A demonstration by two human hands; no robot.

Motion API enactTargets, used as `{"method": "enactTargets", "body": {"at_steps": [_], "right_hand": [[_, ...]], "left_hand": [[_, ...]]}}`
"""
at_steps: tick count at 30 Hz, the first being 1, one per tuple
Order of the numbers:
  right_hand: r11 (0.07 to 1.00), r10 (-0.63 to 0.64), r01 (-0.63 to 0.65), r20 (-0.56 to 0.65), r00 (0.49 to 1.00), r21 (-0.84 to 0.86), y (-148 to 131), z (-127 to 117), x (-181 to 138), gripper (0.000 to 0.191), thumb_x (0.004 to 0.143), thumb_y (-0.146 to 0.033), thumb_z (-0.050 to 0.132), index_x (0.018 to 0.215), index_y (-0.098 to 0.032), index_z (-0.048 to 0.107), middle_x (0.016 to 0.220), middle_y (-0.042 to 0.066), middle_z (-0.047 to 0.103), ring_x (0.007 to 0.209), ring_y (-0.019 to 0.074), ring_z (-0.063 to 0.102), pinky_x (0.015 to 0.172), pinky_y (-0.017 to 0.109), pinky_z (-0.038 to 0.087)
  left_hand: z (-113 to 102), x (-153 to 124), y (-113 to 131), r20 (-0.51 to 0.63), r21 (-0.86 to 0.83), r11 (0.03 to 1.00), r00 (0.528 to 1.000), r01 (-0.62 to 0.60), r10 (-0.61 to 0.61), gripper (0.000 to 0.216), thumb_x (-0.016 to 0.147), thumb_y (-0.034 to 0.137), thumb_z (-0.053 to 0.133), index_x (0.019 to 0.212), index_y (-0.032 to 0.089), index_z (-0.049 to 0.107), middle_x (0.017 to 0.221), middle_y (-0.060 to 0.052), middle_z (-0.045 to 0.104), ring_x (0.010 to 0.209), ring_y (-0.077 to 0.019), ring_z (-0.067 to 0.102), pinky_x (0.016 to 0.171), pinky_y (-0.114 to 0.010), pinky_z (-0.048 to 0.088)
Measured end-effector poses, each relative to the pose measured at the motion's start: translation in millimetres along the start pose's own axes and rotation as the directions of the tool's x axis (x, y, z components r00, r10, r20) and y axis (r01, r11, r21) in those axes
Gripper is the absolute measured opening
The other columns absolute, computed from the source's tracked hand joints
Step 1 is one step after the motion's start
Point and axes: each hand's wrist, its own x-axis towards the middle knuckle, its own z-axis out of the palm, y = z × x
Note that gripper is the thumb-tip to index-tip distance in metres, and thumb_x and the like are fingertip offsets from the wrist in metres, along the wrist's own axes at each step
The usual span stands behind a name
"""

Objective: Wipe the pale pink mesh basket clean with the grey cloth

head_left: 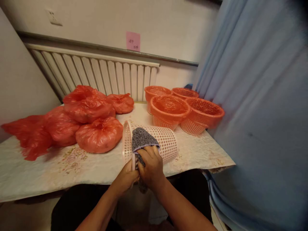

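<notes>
A pale pink plastic lattice basket [166, 142] lies on its side at the table's near edge, its mouth turned to the left. My left hand [126, 179] is closed on the lower rim of that basket. A grey cloth [141, 138] is draped over the basket's side, and my right hand [151, 166] is closed on the cloth, pressing it against the basket wall. Both hands touch each other at the rim.
Several tied red plastic bags [98, 134] are heaped on the left of the table [60, 170]. Several orange baskets lined with red bags [169, 110] stand at the back right. A blue curtain [260, 112] hangs at the right, and a white radiator [101, 73] runs behind.
</notes>
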Motion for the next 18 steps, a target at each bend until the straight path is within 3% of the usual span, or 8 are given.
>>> {"method": "enactTargets", "body": {"at_steps": [3, 5, 8, 12, 15, 18], "right_hand": [[1.0, 0.01, -0.01, -0.003, 1.0, 0.012, 19, -4, 4, 0.033, 0.075, -0.01, 0.053, 0.105, -0.022, 0.064, 0.103, 0.005, 0.062, 0.095, 0.0233, 0.049, 0.086, 0.036, 0.042], [0.998, 0.056, -0.056, -0.042, 0.998, 0.001, 43, -8, 8, 0.037, 0.075, -0.009, 0.051, 0.107, -0.021, 0.064, 0.107, 0.006, 0.062, 0.101, 0.0234, 0.05, 0.092, 0.036, 0.041], [0.98, 0.181, -0.189, -0.124, 0.976, -0.06, 94, -19, 8, 0.039, 0.075, -0.008, 0.046, 0.108, -0.02, 0.064, 0.111, 0.007, 0.063, 0.106, 0.0225, 0.052, 0.096, 0.037, 0.041], [0.916, 0.349, -0.385, -0.255, 0.902, -0.11, 149, -40, -7, 0.04, 0.075, -0.011, 0.044, 0.109, -0.018, 0.064, 0.114, 0.009, 0.063, 0.108, 0.0236, 0.054, 0.098, 0.04, 0.041], [0.891, 0.403, -0.444, -0.289, 0.868, -0.093, 149, -43, -24, 0.041, 0.074, -0.013, 0.044, 0.109, -0.015, 0.063, 0.114, 0.012, 0.062, 0.108, 0.0249, 0.054, 0.099, 0.043, 0.041], [0.933, 0.335, -0.358, -0.284, 0.898, -0.031, 108, -30, -37, 0.04, 0.075, -0.012, 0.044, 0.111, -0.016, 0.061, 0.113, 0.011, 0.061, 0.109, 0.0251, 0.053, 0.099, 0.044, 0.041]], "left_hand": [[2, -2, 0, 0.01, 0.001, 1.0, 1.0, -0.021, 0.021, 0.045, 0.063, 0.012, 0.056, 0.107, 0.016, 0.055, 0.08, 0.0, 0.064, 0.068, -0.0149, 0.059, 0.061, -0.024, 0.047], [0, -4, 0, 0.034, 0.018, 0.998, 0.998, -0.06, 0.059, 0.05, 0.062, 0.011, 0.056, 0.112, 0.015, 0.057, 0.095, -0.004, 0.068, 0.085, -0.0206, 0.063, 0.079, -0.031, 0.05], [-3, -5, -2, 0.066, 0.082, 0.991, 0.993, -0.102, 0.097, 0.054, 0.062, 0.011, 0.056, 0.116, 0.015, 0.059, 0.111, -0.007, 0.069, 0.109, -0.0273, 0.059, 0.102, -0.041, 0.04], [-7, -2, -7, 0.078, 0.101, 0.99, 0.993, -0.094, 0.086, 0.056, 0.062, 0.012, 0.058, 0.118, 0.015, 0.06, 0.115, -0.008, 0.069, 0.119, -0.031, 0.054, 0.106, -0.047, 0.037], [-8, 5, -11, 0.098, 0.069, 0.993, 0.991, -0.094, 0.087, 0.057, 0.061, 0.012, 0.059, 0.118, 0.015, 0.06, 0.115, -0.007, 0.07, 0.12, -0.0304, 0.054, 0.106, -0.048, 0.037], [-7, 14, -17, 0.156, 0.051, 0.993, 0.983, -0.106, 0.097, 0.057, 0.061, 0.01, 0.057, 0.118, 0.013, 0.06, 0.113, -0.007, 0.07, 0.118, -0.0288, 0.055, 0.106, -0.046, 0.038]]}}
